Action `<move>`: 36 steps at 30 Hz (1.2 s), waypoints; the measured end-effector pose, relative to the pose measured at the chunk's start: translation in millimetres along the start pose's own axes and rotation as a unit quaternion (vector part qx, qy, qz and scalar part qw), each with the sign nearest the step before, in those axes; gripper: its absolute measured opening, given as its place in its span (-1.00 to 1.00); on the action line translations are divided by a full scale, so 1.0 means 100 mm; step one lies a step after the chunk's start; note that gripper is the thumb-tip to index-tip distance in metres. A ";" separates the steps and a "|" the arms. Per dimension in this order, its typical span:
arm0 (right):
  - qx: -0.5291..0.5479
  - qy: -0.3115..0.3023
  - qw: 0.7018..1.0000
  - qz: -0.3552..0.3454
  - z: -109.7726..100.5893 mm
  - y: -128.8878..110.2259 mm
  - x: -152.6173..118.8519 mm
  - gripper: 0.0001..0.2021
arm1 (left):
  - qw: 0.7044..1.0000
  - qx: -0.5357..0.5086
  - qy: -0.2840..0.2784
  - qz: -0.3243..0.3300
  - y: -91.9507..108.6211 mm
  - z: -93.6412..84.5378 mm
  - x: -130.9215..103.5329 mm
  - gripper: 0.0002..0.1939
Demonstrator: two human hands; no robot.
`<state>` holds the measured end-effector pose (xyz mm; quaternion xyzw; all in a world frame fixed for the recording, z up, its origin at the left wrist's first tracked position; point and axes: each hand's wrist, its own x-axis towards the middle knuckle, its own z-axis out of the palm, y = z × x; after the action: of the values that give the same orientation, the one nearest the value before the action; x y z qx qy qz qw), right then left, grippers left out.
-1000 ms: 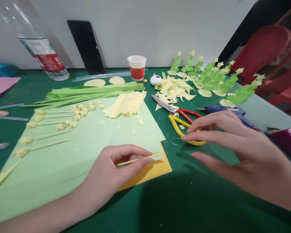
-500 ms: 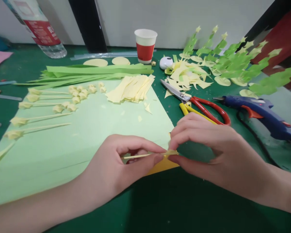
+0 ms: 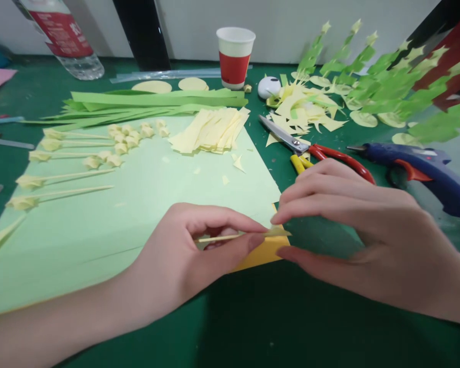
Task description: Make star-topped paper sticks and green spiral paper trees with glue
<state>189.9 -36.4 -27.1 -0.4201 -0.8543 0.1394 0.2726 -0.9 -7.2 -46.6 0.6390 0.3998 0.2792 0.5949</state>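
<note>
Between the thumb and forefinger of my left hand (image 3: pixel 210 250) is a thin pale yellow paper stem (image 3: pixel 222 238), with a wider pointed bit of paper at its right end. My right hand (image 3: pixel 352 240) is just right of that tip, thumb and fingers apart with nothing between them. Several similar paper stems with puffy yellow heads (image 3: pixel 30 181) lie in a column at the left of the light green sheet (image 3: pixel 138 225). Small folded yellow paper pieces (image 3: pixel 126 138) are clustered beside them. A stack of pale yellow paper strips (image 3: pixel 210 130) lies behind my hands.
Scissors (image 3: pixel 291 143) with red and yellow handles and a blue glue gun (image 3: pixel 417 163) lie to the right. Behind are green paper strips (image 3: pixel 149 101), a paper cup (image 3: pixel 235 64), a bottle (image 3: pixel 72 46), paper scraps (image 3: pixel 306 110) and several standing paper plants (image 3: pixel 391 87).
My right thumb and fingers have parted and drawn back a little to the right from the paper tip. My left hand still pinches the stem. The whole view has shifted slightly.
</note>
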 end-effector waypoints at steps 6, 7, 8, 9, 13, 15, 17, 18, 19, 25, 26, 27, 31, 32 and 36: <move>0.113 -0.118 0.976 0.142 -0.20 0.07 0.12 -0.87 | 0.999 0.013 -0.042 -0.024 0.05 -0.06 0.02 -0.84; 0.142 -0.145 0.962 0.185 -0.21 0.08 0.15 -0.84 | 0.998 0.028 -0.051 -0.020 0.08 -0.07 0.03 -0.85; 0.172 -0.176 0.943 0.223 -0.22 0.10 0.17 -0.82 | 0.997 0.046 -0.060 -0.012 0.11 -0.08 0.04 -0.86; 0.203 -0.204 0.924 0.251 -0.22 0.11 0.19 -0.82 | 0.995 0.066 -0.070 -0.001 0.15 -0.09 0.05 -0.88; 0.347 -0.265 0.855 0.279 -0.22 0.15 0.21 -0.88 | 0.983 0.142 -0.115 0.027 0.30 -0.12 0.12 -0.88; 0.422 -0.280 0.815 0.282 -0.22 0.17 0.21 -0.89 | 0.976 0.170 -0.134 0.037 0.36 -0.14 0.17 -0.87; 0.484 -0.287 0.774 0.291 -0.24 0.19 0.22 -0.88 | 0.969 0.185 -0.157 0.049 0.41 -0.15 0.22 -0.85; 0.507 -0.285 0.757 0.297 -0.24 0.20 0.22 -0.89 | 0.966 0.191 -0.167 0.055 0.44 -0.16 0.25 -0.84; 0.525 -0.282 0.743 0.303 -0.25 0.21 0.23 -0.90 | 0.963 0.196 -0.177 0.063 0.46 -0.17 0.27 -0.85; 0.581 -0.276 0.690 0.332 -0.25 0.21 0.23 -0.88 | 0.945 0.224 -0.217 0.097 0.55 -0.21 0.39 -0.85; 0.589 -0.276 0.684 0.330 -0.24 0.21 0.23 -0.88 | 0.944 0.227 -0.223 0.093 0.55 -0.21 0.40 -0.85; 0.597 -0.277 0.679 0.325 -0.24 0.21 0.23 -0.89 | 0.942 0.229 -0.229 0.088 0.55 -0.21 0.41 -0.85; 0.614 -0.281 0.666 0.317 -0.23 0.20 0.22 -0.90 | 0.939 0.229 -0.241 0.086 0.54 -0.23 0.41 -0.83; 0.612 -0.281 0.667 0.319 -0.22 0.20 0.22 -0.90 | 0.939 0.225 -0.245 0.091 0.54 -0.23 0.41 -0.83; 0.600 -0.287 0.672 0.327 -0.19 0.18 0.23 -0.90 | 0.933 0.217 -0.267 0.104 0.54 -0.24 0.41 -0.82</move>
<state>201.0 -6.5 -12.1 -0.3580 -0.4312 0.8156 0.1439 10.2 41.2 4.6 0.8416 0.2082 0.0648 0.4941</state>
